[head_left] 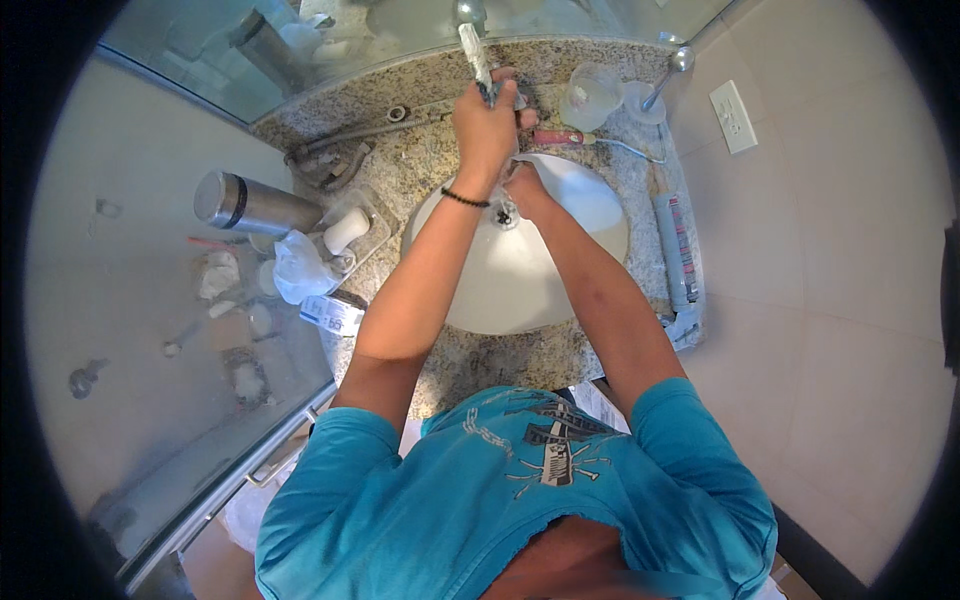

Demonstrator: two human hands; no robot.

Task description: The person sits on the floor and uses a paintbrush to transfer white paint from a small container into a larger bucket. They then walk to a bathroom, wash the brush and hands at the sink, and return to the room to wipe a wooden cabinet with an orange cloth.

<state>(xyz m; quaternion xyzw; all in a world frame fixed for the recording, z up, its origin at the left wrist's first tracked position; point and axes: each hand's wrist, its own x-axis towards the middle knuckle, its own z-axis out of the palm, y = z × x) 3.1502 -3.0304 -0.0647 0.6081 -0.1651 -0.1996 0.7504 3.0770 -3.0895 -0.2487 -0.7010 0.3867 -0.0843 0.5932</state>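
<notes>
My left hand [488, 128], a dark bead bracelet at its wrist, reaches over the back rim of the white oval sink [490, 300]. Its fingers are closed around a long, shiny silvery metal piece [475, 52] that points up toward the mirror; its lower end is hidden by the hand. Below it, my right hand [526, 192] is inside the basin, close to the metal drain [503, 214]. The right fingers are curled together, and what they grip, if anything, cannot be made out. A red-handled tool [562, 137] with a long thin shaft lies just right of my left hand.
Left of the sink stand a steel flask [265, 203], a tray with white soap [346, 230] and a plastic bag [300, 268]. A grey hose [372, 131] lies behind. Clear containers [591, 96] and a grey sealant tube [677, 248] line the right; the mirror [400, 35] bounds the back.
</notes>
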